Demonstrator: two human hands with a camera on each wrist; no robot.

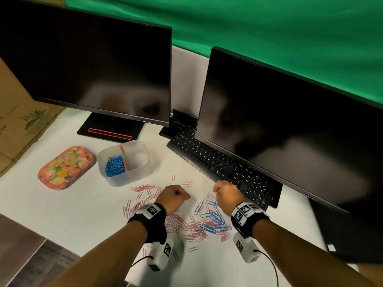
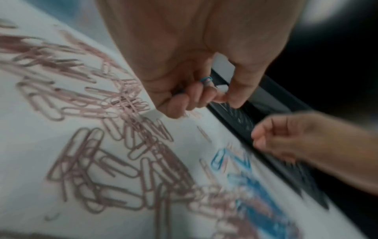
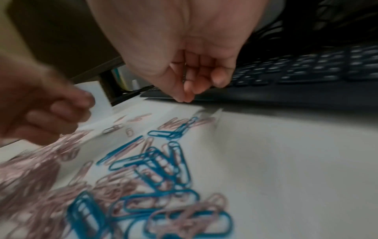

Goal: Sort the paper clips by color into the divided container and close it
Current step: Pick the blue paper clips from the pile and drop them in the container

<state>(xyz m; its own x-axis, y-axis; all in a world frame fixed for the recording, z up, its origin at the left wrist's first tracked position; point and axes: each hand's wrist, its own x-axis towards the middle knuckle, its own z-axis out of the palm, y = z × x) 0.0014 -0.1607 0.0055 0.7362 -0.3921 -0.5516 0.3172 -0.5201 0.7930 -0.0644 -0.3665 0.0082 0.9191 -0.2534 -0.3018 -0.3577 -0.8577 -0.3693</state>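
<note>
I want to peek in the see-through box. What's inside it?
The divided container has blue paper clips piled in its left compartment. The right compartment shows only its pale bottom. A pink divider splits them. The pile covers the floor under it.

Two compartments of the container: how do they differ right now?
The left compartment holds a heap of blue clips; the right compartment shows only bare floor. The left sits nearer the floral lid, the right nearer the keyboard. Both are open-topped, split by one divider.

container (image 1: 132,177): translucent matt plastic | monitors (image 1: 89,65): glossy | lid (image 1: 66,166): shiny floral
</note>
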